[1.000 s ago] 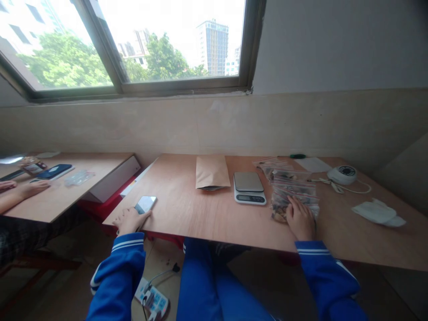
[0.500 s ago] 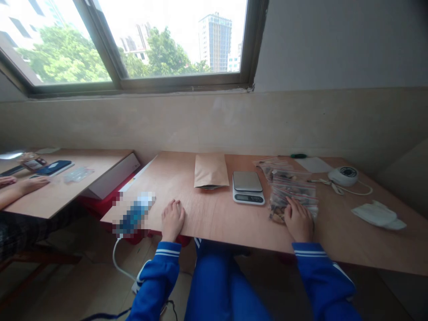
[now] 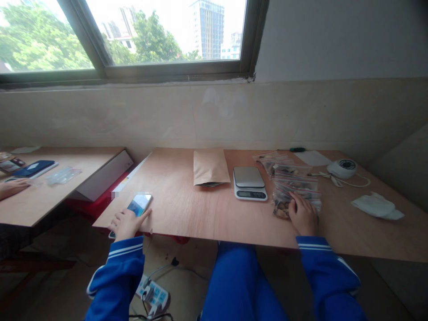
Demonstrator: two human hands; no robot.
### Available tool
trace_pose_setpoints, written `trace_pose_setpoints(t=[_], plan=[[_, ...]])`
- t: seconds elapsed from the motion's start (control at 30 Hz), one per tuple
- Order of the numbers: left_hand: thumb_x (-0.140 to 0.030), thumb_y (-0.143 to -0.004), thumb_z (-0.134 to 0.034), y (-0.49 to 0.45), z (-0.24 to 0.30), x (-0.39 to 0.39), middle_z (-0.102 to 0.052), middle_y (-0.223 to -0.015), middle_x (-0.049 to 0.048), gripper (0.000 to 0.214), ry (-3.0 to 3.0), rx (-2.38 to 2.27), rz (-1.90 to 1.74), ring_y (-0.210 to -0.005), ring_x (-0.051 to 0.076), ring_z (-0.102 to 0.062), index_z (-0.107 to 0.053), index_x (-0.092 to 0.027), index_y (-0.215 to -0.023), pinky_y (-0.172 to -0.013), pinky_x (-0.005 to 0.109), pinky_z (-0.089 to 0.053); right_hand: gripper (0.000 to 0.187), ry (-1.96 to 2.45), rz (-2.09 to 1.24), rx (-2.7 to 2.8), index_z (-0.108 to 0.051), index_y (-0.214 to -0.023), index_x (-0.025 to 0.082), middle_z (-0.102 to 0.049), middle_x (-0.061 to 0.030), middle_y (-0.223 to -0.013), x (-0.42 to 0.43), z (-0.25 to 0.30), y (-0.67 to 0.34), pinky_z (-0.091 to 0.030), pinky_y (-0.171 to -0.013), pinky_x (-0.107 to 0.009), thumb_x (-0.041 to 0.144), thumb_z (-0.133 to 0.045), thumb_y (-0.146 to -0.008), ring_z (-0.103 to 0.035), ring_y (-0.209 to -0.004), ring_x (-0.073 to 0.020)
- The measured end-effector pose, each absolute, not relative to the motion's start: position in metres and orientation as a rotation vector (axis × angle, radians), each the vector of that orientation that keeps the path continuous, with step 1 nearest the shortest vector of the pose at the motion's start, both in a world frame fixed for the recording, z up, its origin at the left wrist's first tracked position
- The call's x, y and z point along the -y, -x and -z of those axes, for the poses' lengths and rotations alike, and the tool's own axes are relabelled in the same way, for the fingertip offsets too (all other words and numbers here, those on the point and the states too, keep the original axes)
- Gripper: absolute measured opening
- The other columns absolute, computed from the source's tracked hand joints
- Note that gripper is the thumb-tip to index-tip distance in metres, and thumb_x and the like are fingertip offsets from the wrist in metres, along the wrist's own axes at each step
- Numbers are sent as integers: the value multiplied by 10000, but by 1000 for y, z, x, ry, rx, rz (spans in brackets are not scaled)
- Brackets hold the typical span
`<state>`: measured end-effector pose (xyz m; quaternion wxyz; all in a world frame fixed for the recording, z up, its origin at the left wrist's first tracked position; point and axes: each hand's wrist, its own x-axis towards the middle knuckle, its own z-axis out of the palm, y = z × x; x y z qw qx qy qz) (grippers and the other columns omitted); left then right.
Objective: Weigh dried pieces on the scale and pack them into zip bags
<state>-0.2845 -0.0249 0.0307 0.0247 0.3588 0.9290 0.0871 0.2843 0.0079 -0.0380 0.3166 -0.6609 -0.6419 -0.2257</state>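
My left hand lies at the table's left front corner, fingers curled over the near end of a smartphone with a lit screen. My right hand rests flat, fingers stretched out, on the near edge of a stack of clear zip bags with small brownish contents. Between my hands, further back, stand a small digital kitchen scale and a flat brown paper pouch. All of it lies on a plywood table.
A white round device with a cable, a white crumpled cloth, a paper sheet and a green pen lie at the right. A power strip is on the floor. Another person's hand rests on the left table.
My left hand moved from the table's front edge near the middle back to the left and onto the phone. My right hand stayed on the bags. The view tilted slightly.
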Motion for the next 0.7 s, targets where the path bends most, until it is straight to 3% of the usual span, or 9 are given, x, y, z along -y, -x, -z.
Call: trace_pose_setpoints(t=[0.1,0.43,0.7], plan=[[-682,-668,-488,291,-35,32,-437,-1265,355,934,-1155,-2854,-200,-1200,458,-393,-435,67,-1224,-947,582,-278,377,1734,579,1687,-639,-1128,132,-665,-131,-1139,-7,37,-284,-455,-873,-395,215,-379,-868,-629,-985,-263],[-740,-672,-362,253,-36,83,-486,-1201,281,912,-1308,-2814,-138,-1125,427,-442,-476,-15,-1213,-928,525,-281,383,1747,552,1686,-637,-1135,132,-666,-129,-1133,-5,36,-283,-440,-880,-383,214,-366,-877,-615,-993,-257],[-729,-701,-323,242,-38,84,-477,-1203,310,904,-1259,-2846,-96,-1114,442,-444,-477,16,-1190,-923,549,-275,380,1753,487,1676,-625,-1151,137,-650,-140,-1155,-5,39,-284,-428,-917,-406,200,-370,-876,-594,-1033,-256]])
